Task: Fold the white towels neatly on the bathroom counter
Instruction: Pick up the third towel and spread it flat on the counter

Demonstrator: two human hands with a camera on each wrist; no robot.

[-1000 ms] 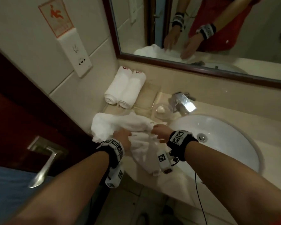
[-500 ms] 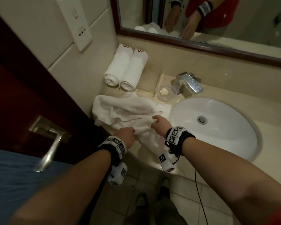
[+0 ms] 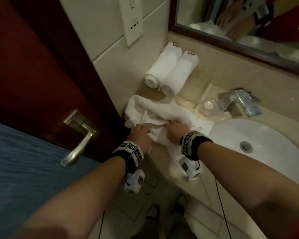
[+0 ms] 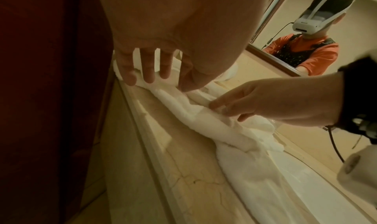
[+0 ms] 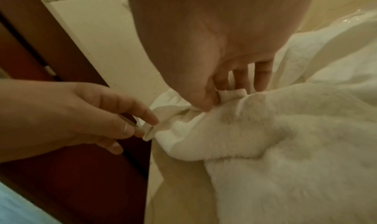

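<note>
A crumpled white towel (image 3: 164, 111) lies on the beige counter (image 3: 162, 171) left of the sink, one end hanging over the front edge. My left hand (image 3: 140, 133) pinches the towel's hem (image 5: 149, 133) between thumb and forefinger near the counter's left edge. My right hand (image 3: 175, 130) pinches a fold of the same hem (image 5: 230, 93) a short way to the right. The hem (image 4: 179, 105) stretches between both hands. Two rolled white towels (image 3: 169, 73) lie side by side against the wall behind.
A white sink basin (image 3: 259, 147) fills the counter's right. A chrome tap (image 3: 245, 102) and a clear glass dish (image 3: 209, 106) stand behind it. A dark red door (image 3: 33, 75) with a metal handle (image 3: 79, 137) is close on the left. A mirror (image 3: 248, 19) hangs above.
Both hands have shifted left along the towel toward the door-side counter edge and now pinch its hem. My view has tipped downward.
</note>
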